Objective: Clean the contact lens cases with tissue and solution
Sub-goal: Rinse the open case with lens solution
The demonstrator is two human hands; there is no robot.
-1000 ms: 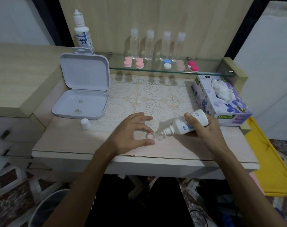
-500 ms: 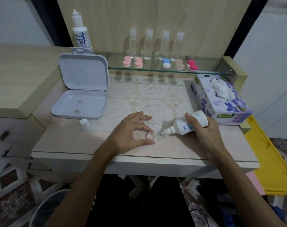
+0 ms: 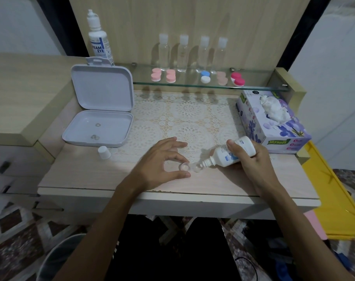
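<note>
Between the hands, clear lens case (image 3: 189, 167): left hand (image 3: 159, 164) pinches one cup; right hand (image 3: 251, 159) grips tilted solution bottle (image 3: 229, 154). Case probably light, rigid, slippery once wet; rim pinch suits.

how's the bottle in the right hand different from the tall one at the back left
The small solution bottle lies tilted in the right hand, nozzle down toward the clear lens case, uncapped. The tall bottle stands upright and untouched behind the white box, and looks larger. Both are white with blue labels.
</note>
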